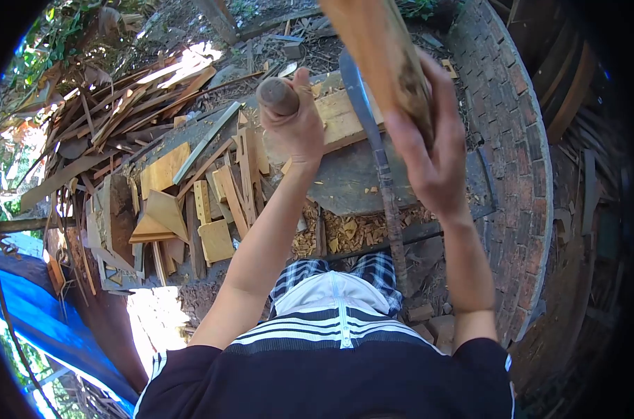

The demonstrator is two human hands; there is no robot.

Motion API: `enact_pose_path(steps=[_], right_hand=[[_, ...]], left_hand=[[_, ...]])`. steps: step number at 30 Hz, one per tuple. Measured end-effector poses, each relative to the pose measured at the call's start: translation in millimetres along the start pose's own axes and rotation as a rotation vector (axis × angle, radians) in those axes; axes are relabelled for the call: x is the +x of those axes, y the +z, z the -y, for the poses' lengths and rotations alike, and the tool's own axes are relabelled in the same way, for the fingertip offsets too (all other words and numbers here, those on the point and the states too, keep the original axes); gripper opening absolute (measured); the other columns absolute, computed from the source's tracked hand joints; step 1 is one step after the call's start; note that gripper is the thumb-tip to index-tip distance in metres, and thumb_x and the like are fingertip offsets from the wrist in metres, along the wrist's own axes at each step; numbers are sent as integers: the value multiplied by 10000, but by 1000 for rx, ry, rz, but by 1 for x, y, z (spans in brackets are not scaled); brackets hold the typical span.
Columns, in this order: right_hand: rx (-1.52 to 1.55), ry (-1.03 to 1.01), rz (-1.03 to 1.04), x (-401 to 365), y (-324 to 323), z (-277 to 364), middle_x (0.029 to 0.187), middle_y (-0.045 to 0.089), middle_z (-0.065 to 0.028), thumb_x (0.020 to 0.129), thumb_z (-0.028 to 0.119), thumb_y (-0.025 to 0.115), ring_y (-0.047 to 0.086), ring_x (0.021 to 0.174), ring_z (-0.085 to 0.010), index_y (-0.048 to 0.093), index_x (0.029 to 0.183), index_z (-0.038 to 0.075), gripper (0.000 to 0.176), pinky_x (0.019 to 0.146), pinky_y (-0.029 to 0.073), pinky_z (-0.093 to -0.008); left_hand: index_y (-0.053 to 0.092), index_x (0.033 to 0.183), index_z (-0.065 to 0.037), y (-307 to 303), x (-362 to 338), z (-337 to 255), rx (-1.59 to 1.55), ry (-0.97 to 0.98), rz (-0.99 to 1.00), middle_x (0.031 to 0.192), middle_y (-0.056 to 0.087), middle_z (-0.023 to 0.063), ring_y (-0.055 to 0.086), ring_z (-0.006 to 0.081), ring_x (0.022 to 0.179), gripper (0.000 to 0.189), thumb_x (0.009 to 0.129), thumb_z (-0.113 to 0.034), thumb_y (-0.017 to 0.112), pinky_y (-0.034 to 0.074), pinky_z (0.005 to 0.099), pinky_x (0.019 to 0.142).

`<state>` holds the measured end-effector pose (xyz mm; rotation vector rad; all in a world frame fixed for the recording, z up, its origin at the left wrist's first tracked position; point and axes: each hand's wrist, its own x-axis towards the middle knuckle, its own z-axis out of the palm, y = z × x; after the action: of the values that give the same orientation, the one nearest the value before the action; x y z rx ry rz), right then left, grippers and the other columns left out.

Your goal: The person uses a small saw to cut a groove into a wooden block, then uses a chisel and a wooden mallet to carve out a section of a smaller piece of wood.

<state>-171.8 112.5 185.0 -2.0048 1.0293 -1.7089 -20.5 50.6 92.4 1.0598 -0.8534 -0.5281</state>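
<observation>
The wooden billet (376,52) stands up towards you in front of the grey slab (345,178), and your right hand (432,150) is wrapped tight round its lower end. Its broad face looks pale and fairly clean, while the edge by your fingers is dark and rough, so I'd judge the shaping is partly done, with that side left to trim. The heap of chips (341,234) under the slab points the same way: a good deal of wood is already off.

Your left hand (299,126) is a closed fist on a round handle (277,94), raised over the slab and seen end-on. A long blade (373,136) runs between your hands, down past your knee. Whether it belongs to that handle you can't tell from here, since your fist covers the join.

A light plank (341,119) lies on the slab, offcuts (167,209) pile up at your left, and a curved brick wall (519,153) sits at your right. The billet's top is cut off by the frame, and its far side is hidden
</observation>
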Motion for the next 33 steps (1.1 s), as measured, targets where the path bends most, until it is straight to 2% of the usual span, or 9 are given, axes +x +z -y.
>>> enact_pose_path(steps=[4, 5, 6, 12, 14, 20, 22, 26, 33], right_hand=[[-118, -375, 103, 40, 13, 1, 973, 688, -182, 896, 310, 632, 713, 743, -293, 492, 1327, 45, 525, 606, 571, -369], [-317, -322, 323, 47, 11, 5, 943, 689, -174, 877, 342, 649, 703, 703, -292, 511, 1322, 67, 541, 589, 569, -374], [-516, -258, 541, 52, 8, 10, 914, 689, -166, 859, 374, 667, 693, 663, -291, 530, 1317, 88, 557, 572, 566, -379], [-311, -477, 181, 56, 24, 21, 736, 664, -117, 848, 438, 675, 671, 570, -234, 551, 1324, 150, 571, 493, 541, -347], [-626, -351, 526, 50, 18, 16, 722, 628, -84, 853, 432, 677, 636, 528, -221, 544, 1341, 178, 567, 468, 530, -357], [-366, -410, 210, 45, 21, 21, 733, 660, -99, 846, 441, 677, 660, 558, -222, 531, 1371, 212, 591, 481, 535, -332], [-649, -355, 476, 44, 17, 24, 701, 599, -77, 846, 430, 681, 615, 511, -227, 513, 1388, 227, 603, 459, 511, -351], [-421, -368, 210, 49, 22, 39, 732, 655, -115, 851, 467, 653, 657, 557, -239, 511, 1387, 256, 593, 498, 542, -352], [-558, -303, 341, 43, 23, 35, 715, 643, -94, 836, 463, 670, 656, 553, -229, 553, 1357, 233, 582, 503, 542, -350]], left_hand=[[553, 1088, -29, 3, -6, 5, -197, 281, 23, 1071, 637, 58, 606, 126, 977, 343, 824, -76, 767, 484, 270, 872], [497, 1194, -2, -1, -9, 2, -328, 108, 127, 1187, 602, 93, 573, 169, 1116, 477, 796, -13, 760, 458, 310, 967], [497, 1194, -2, -2, -7, 2, -334, 115, 131, 1187, 602, 93, 573, 169, 1116, 477, 796, -13, 760, 458, 310, 967], [520, 1160, 0, -10, 4, 19, -506, -48, 194, 1136, 644, 78, 613, 150, 1039, 416, 813, -37, 747, 490, 302, 916], [532, 1146, -2, -11, 4, 17, -559, -66, 229, 1120, 657, 70, 622, 145, 1018, 382, 827, -51, 737, 498, 297, 897], [590, 1084, -15, -11, 1, 17, -460, 105, 186, 1042, 682, 51, 637, 99, 923, 309, 824, -84, 743, 514, 243, 810], [593, 1063, -15, -11, 2, 21, -577, -88, 199, 1012, 687, 48, 637, 99, 892, 282, 837, -95, 741, 518, 248, 795], [573, 1017, -15, -9, 3, 7, -327, 74, 243, 967, 688, 37, 637, 100, 859, 269, 824, -76, 751, 523, 250, 771], [591, 964, -20, -16, 2, -10, -235, 185, 223, 968, 696, 40, 634, 91, 873, 236, 789, -12, 749, 511, 249, 774]])
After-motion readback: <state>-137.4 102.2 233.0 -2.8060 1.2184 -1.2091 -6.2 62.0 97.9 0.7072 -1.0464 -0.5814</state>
